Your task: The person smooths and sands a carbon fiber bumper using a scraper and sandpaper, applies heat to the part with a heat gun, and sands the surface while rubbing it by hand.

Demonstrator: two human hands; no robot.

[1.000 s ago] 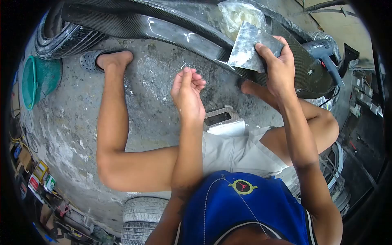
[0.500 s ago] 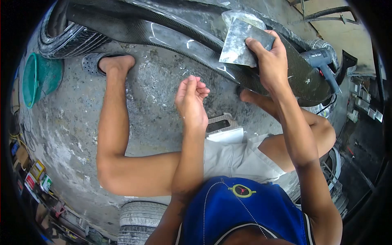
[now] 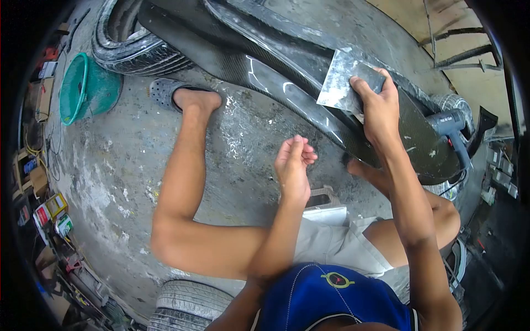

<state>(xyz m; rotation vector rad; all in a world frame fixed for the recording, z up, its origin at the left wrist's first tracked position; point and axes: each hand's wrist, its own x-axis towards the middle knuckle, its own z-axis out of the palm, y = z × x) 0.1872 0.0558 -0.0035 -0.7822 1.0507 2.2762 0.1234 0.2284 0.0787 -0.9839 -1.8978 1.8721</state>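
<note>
My right hand (image 3: 381,107) grips a flat, dusty grey rectangular sheet (image 3: 338,85), thumb on top and fingers behind it. The sheet is held over a long, glossy carbon-fibre car body panel (image 3: 276,83); whether it touches the panel I cannot tell. Below the panel, my left hand (image 3: 293,168) hovers above the floor, thumb against curled fingers and nothing visible in it. A hot air gun (image 3: 450,124) rests at the panel's right end.
Tyres support the panel, one (image 3: 132,55) at its left end and another (image 3: 450,105) at its right. A green basket (image 3: 110,91) stands on the left. More tyres (image 3: 190,300) lie near my hip. Boxes and cans (image 3: 55,207) line the left edge. A white-grey item (image 3: 326,212) sits before my shorts.
The camera view has shifted, so the scene appears lower and further right. Clear plastic behind the sheet no longer shows. My right hand keeps its grip, and my left stays curled.
</note>
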